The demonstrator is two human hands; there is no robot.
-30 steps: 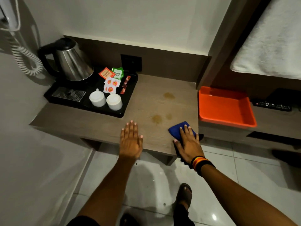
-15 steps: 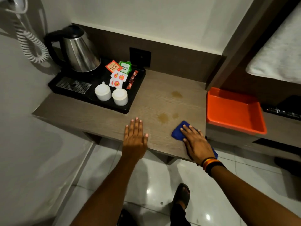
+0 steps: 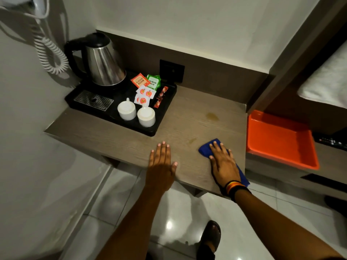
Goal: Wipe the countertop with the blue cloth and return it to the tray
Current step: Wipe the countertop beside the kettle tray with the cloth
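Observation:
My right hand (image 3: 223, 162) presses flat on the blue cloth (image 3: 206, 150) at the front right of the wooden countertop (image 3: 187, 124); part of the cloth hangs past the front edge by my wrist. A yellowish stain (image 3: 212, 116) lies farther back, and a faint smear (image 3: 191, 140) sits just left of the cloth. My left hand (image 3: 162, 162) rests flat on the counter's front edge, fingers spread, holding nothing. The orange tray (image 3: 281, 141) stands empty on a lower shelf to the right.
A black tray (image 3: 165, 117) at the back left carries a steel kettle (image 3: 103, 61), two upturned white cups (image 3: 137, 112) and tea sachets (image 3: 145, 87). A coiled cord (image 3: 50, 53) hangs on the left wall. A remote (image 3: 330, 141) lies beyond the orange tray.
My right hand has slid the cloth forward and left over the two nearer stains; only a faint smear shows there now. The camera has moved closer. My left hand has stayed put.

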